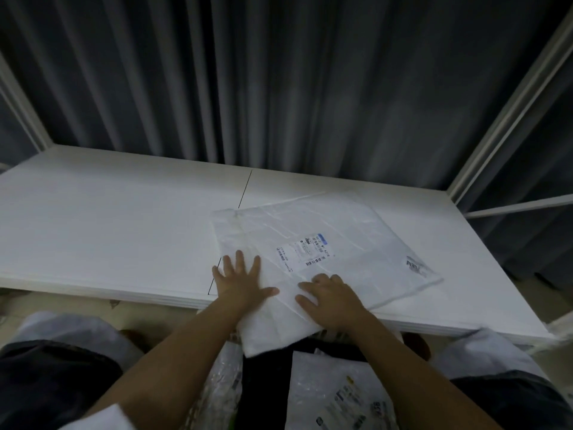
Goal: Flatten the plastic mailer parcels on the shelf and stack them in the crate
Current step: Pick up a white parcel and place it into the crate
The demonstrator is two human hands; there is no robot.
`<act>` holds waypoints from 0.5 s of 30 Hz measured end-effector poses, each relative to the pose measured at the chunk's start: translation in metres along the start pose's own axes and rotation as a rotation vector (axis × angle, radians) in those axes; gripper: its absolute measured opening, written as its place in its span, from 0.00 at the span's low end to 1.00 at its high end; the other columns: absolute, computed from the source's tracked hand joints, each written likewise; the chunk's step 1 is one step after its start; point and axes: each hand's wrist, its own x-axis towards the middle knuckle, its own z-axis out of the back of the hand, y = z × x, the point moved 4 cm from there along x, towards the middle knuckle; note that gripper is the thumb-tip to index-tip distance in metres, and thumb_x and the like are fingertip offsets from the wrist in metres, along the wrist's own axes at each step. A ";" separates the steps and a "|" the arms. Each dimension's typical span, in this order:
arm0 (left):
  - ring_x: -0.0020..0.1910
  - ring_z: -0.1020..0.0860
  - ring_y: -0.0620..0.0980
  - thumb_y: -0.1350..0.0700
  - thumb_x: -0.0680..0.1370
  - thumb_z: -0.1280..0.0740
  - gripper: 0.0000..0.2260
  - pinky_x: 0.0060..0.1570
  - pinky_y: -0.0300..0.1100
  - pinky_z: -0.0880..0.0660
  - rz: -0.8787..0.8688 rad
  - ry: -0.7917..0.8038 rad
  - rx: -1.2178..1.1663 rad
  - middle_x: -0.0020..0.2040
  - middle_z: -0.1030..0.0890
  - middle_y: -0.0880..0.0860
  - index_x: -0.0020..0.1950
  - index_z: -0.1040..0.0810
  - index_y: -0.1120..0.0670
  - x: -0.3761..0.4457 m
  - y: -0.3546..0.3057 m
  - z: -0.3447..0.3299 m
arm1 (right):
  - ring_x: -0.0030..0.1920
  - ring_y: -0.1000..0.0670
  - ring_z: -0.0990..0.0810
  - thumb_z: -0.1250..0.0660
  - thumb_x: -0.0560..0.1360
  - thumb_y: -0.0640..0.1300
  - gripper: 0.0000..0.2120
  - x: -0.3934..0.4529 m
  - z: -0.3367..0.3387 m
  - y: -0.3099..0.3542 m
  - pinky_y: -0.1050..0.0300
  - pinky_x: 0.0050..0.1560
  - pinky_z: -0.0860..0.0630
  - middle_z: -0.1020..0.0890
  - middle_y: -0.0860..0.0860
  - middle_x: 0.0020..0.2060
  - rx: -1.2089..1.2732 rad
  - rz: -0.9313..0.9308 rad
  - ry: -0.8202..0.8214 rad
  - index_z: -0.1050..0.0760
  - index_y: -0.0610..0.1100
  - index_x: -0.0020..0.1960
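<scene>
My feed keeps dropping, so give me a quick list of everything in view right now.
mailer parcel: one, white plastic with a printed label, lying on the shelf, its near corner overhanging the front edge
shelf: one, white, two boards meeting at a seam, across the middle
curtain: one, dark grey, pleated, behind the shelf
shelf frame: white posts, at both back corners
bagged parcels: at least two, clear or white plastic, below the shelf edge
left hand: fingers spread flat, pressing the mailer's left edge
right hand: palm down, pressing the mailer's near part
</scene>
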 end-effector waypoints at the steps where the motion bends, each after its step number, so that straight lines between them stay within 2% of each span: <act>1: 0.76 0.62 0.63 0.32 0.78 0.50 0.35 0.71 0.64 0.55 -0.010 -0.049 0.024 0.78 0.64 0.57 0.78 0.61 0.45 0.003 0.004 0.003 | 0.70 0.45 0.39 0.56 0.75 0.70 0.33 0.001 0.002 -0.003 0.52 0.71 0.45 0.37 0.49 0.74 -0.014 0.018 -0.029 0.38 0.57 0.74; 3: 0.76 0.62 0.62 0.38 0.81 0.52 0.29 0.72 0.65 0.55 -0.065 -0.124 0.044 0.78 0.63 0.56 0.78 0.59 0.45 0.007 0.004 0.006 | 0.76 0.43 0.51 0.67 0.65 0.78 0.45 0.003 0.004 -0.016 0.45 0.72 0.65 0.47 0.50 0.78 -0.071 -0.027 -0.087 0.43 0.60 0.75; 4: 0.76 0.62 0.61 0.39 0.82 0.54 0.27 0.72 0.65 0.55 -0.089 -0.133 0.016 0.78 0.62 0.55 0.78 0.57 0.45 0.007 0.003 0.004 | 0.76 0.42 0.60 0.68 0.63 0.79 0.46 0.003 0.003 -0.024 0.42 0.68 0.74 0.55 0.50 0.78 -0.090 -0.086 -0.086 0.49 0.62 0.76; 5: 0.76 0.62 0.60 0.37 0.81 0.55 0.28 0.72 0.65 0.56 -0.101 -0.126 -0.035 0.78 0.62 0.53 0.78 0.56 0.44 0.005 0.003 0.000 | 0.75 0.41 0.67 0.65 0.63 0.80 0.44 0.004 -0.001 -0.033 0.40 0.65 0.78 0.61 0.51 0.77 -0.104 -0.146 -0.059 0.55 0.64 0.76; 6: 0.76 0.64 0.59 0.34 0.79 0.57 0.30 0.72 0.64 0.59 -0.102 -0.106 -0.094 0.78 0.63 0.52 0.78 0.57 0.43 0.003 0.003 -0.006 | 0.74 0.40 0.70 0.62 0.64 0.80 0.43 0.004 -0.005 -0.040 0.37 0.64 0.78 0.65 0.51 0.77 -0.108 -0.196 -0.020 0.59 0.65 0.76; 9: 0.75 0.68 0.57 0.24 0.70 0.62 0.39 0.69 0.63 0.67 -0.093 -0.107 -0.142 0.76 0.67 0.52 0.77 0.62 0.40 0.001 0.005 -0.025 | 0.74 0.39 0.71 0.58 0.63 0.82 0.45 0.005 -0.015 -0.053 0.32 0.67 0.73 0.67 0.51 0.76 -0.082 -0.251 0.038 0.63 0.66 0.75; 11: 0.74 0.69 0.57 0.23 0.67 0.64 0.41 0.68 0.63 0.70 -0.079 -0.162 -0.125 0.76 0.68 0.54 0.76 0.64 0.39 0.002 0.006 -0.030 | 0.74 0.39 0.71 0.59 0.61 0.83 0.46 0.005 -0.017 -0.062 0.31 0.68 0.71 0.67 0.52 0.76 -0.071 -0.277 0.031 0.65 0.66 0.74; 15: 0.75 0.66 0.59 0.22 0.64 0.69 0.43 0.69 0.63 0.70 -0.087 -0.254 -0.100 0.77 0.65 0.55 0.77 0.62 0.40 0.002 0.005 -0.034 | 0.74 0.39 0.69 0.60 0.62 0.82 0.45 0.000 -0.026 -0.069 0.31 0.69 0.69 0.65 0.53 0.76 -0.022 -0.310 -0.006 0.66 0.66 0.74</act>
